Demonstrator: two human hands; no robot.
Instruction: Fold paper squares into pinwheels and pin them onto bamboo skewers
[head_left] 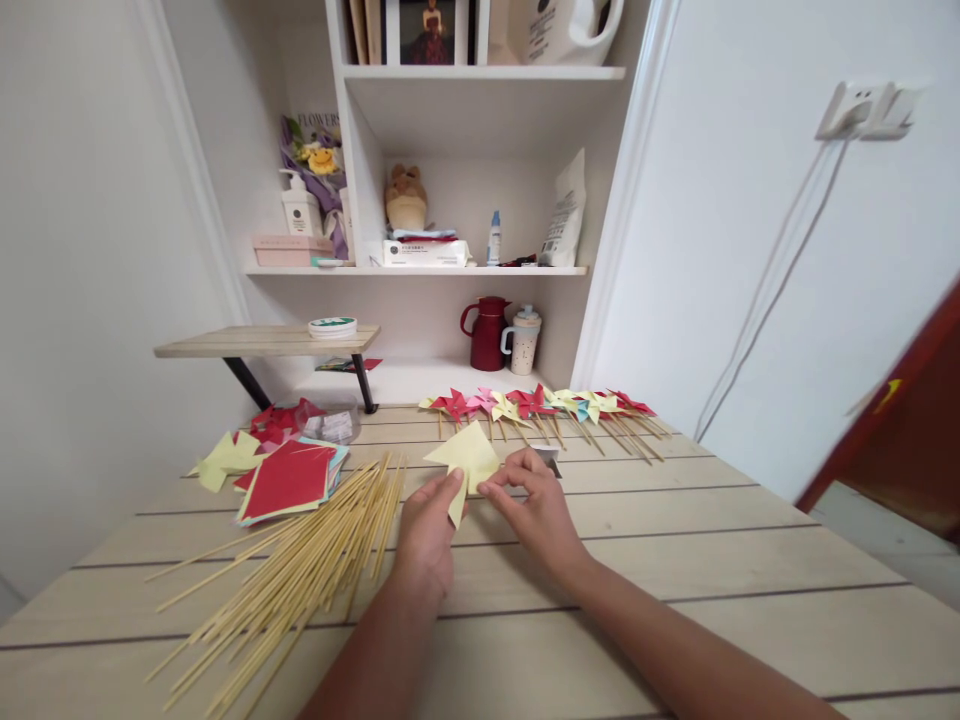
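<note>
Both my hands hold a folded pale yellow paper just above the wooden table. My left hand pinches its lower left flap. My right hand grips its right edge with the fingertips. A loose pile of thin wooden sticks lies left of my left hand. Behind that pile sits a stack of coloured paper squares with a red sheet on top. A row of finished paper pinwheels on sticks lies along the far side of the table.
A small raised wooden shelf with a round tin stands at the back left. Yellow cut paper pieces and a clear container lie near it. A red jug and a mug stand in the white shelving behind. Cables hang on the right wall.
</note>
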